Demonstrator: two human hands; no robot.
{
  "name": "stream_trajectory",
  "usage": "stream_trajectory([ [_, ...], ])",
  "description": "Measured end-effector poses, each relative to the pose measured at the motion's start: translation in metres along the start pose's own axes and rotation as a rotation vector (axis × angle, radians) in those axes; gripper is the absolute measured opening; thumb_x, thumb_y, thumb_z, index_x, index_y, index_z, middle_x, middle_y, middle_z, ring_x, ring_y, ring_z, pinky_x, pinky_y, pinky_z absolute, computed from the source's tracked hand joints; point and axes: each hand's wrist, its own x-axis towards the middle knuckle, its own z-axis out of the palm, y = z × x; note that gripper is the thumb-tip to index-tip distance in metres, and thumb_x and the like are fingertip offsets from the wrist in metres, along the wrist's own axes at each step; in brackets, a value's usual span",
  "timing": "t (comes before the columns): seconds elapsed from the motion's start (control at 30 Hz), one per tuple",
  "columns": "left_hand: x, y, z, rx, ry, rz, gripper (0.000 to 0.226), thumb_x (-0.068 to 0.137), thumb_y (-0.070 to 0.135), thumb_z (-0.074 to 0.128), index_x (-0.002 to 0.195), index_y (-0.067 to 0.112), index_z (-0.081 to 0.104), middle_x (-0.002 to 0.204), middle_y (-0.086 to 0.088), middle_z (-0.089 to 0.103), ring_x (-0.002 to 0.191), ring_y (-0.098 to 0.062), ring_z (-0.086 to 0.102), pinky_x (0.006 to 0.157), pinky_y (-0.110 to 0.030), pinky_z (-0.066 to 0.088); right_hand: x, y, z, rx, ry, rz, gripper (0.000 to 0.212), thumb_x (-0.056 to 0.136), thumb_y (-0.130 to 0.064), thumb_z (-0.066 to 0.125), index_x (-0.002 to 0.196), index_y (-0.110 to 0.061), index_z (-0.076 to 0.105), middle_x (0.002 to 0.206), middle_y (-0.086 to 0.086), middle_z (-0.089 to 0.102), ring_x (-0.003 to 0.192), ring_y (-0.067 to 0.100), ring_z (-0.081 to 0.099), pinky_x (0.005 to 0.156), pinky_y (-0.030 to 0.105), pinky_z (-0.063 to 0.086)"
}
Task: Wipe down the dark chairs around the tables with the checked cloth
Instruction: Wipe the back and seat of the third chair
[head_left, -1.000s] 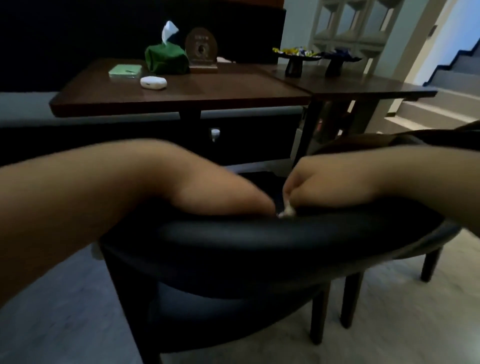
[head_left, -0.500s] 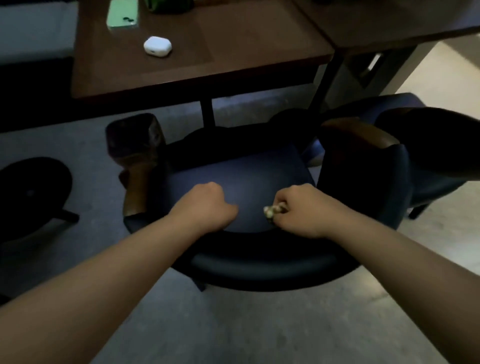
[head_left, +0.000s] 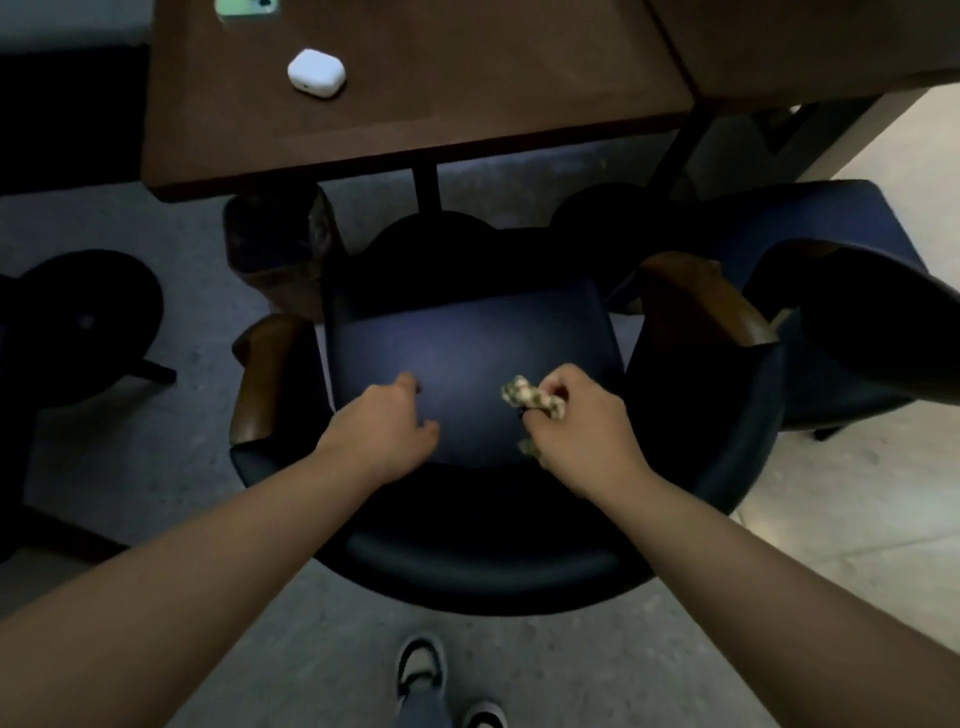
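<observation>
- The dark chair (head_left: 467, 358) stands pulled back from the brown table (head_left: 415, 104), its seat facing the table's edge and its curved backrest nearest the person
- The right hand (head_left: 582, 426) is curled tight round the checked cloth (head_left: 530, 397), bunched into a small wad that sticks out past the knuckles over the rear right part of the seat
- The left hand (head_left: 384, 426) hangs over the rear left part of the seat with fingers loosely curled and nothing in them; whether it touches the seat cannot be told
- Judged step: starting on the seat pad, the cloth not yet spread flat on it
- Next move likely calls for opening out the wad and pressing it flat, then sweeping toward the table-side edge
- On the table, toward its left side, lie a white earbud case (head_left: 317, 73) and a green phone (head_left: 247, 8)
</observation>
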Motion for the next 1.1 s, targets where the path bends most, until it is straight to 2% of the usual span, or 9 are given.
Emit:
stream_trajectory([
  [0.2,0.004,-0.001,0.006,0.035,-0.143,-0.025,0.049,0.089,0.044,0.052,0.132,0.022,0.041,0.116,-0.007,0.064,0.106,-0.030,0.061,0.088,-0.039,0.051,0.012,0.009,0.000,-0.043,0.083,0.146,0.008,0.076,-0.033,0.065,0.078,-0.029,0.059,0.097,0.003,0.059,0.097,0.025,0.054,0.086,0.038,0.047],
  [0.4,0.023,0.015,0.017,-0.019,-0.417,-0.072,0.066,0.087,0.056,0.047,0.140,0.020,0.031,0.137,-0.008,0.054,0.123,-0.028,0.053,0.098,-0.033,0.043,0.036,0.008,-0.012,0.359,0.039,0.429,0.010,0.085,-0.021,0.062,0.088,-0.012,0.064,0.088,0.004,0.067,0.089,0.023,0.064,0.079,0.034,0.050],
  [0.5,0.051,0.045,0.033,-0.169,-0.586,-0.067,0.066,0.088,0.055,0.045,0.137,0.011,0.044,0.139,-0.012,0.052,0.123,-0.027,0.053,0.095,-0.030,0.043,0.072,0.014,-0.039,0.203,-0.037,0.397,0.017,0.089,-0.024,0.055,0.077,-0.012,0.057,0.080,0.005,0.061,0.087,0.024,0.060,0.074,0.036,0.048],
  [0.6,0.072,0.077,0.054,-0.291,-0.783,-0.004,0.053,0.093,0.051,0.041,0.118,0.011,0.062,0.122,-0.009,0.063,0.106,-0.021,0.060,0.091,-0.028,0.044,0.102,0.017,-0.068,-0.052,-0.070,0.228,0.021,0.095,-0.028,0.049,0.080,-0.012,0.048,0.077,0.000,0.050,0.084,0.024,0.052,0.057,0.030,0.029],
  [0.7,0.080,0.084,0.078,-0.425,-0.911,0.018,0.067,0.085,0.068,0.045,0.131,0.021,0.058,0.133,0.005,0.056,0.117,-0.013,0.053,0.105,-0.028,0.035,0.125,0.034,-0.070,-0.249,-0.231,0.222,0.042,0.089,-0.039,0.061,0.112,-0.006,0.049,0.101,0.003,0.053,0.096,0.020,0.051,0.069,0.024,0.031],
  [0.8,0.077,0.076,0.093,-0.477,-0.885,0.088,0.068,0.090,0.064,0.046,0.149,0.031,0.035,0.151,0.015,0.032,0.139,-0.008,0.031,0.119,-0.029,0.015,0.136,0.049,-0.045,-0.565,-0.468,0.137,0.038,0.084,-0.037,0.066,0.103,-0.004,0.060,0.106,0.012,0.060,0.101,0.026,0.058,0.069,0.025,0.035],
  [0.87,0.078,0.073,0.098,-0.526,-0.952,0.076,0.048,0.100,0.044,0.041,0.145,0.026,0.040,0.143,0.013,0.043,0.132,-0.007,0.039,0.109,-0.020,0.028,0.138,0.053,-0.024,-0.713,-0.647,0.069,0.034,0.089,-0.032,0.058,0.107,-0.004,0.063,0.115,0.014,0.061,0.107,0.031,0.057,0.072,0.024,0.037],
  [0.97,0.084,0.070,0.102,-0.643,-1.073,-0.039,0.034,0.100,0.041,0.044,0.123,0.021,0.057,0.117,0.002,0.062,0.105,-0.014,0.058,0.085,-0.018,0.047,0.137,0.056,0.000,-0.801,-0.889,0.149,0.042,0.099,-0.028,0.038,0.132,-0.007,0.052,0.139,0.016,0.049,0.121,0.031,0.050,0.094,0.029,0.040],
  [1.1,0.088,0.066,0.108,-0.664,-1.083,-0.112,0.041,0.081,0.055,0.059,0.102,0.021,0.067,0.100,0.001,0.072,0.089,-0.016,0.066,0.096,-0.033,0.048,0.136,0.052,0.002,-0.866,-0.976,0.210,0.041,0.103,-0.021,0.029,0.134,-0.003,0.049,0.139,0.015,0.048,0.119,0.029,0.051,0.099,0.032,0.038],
])
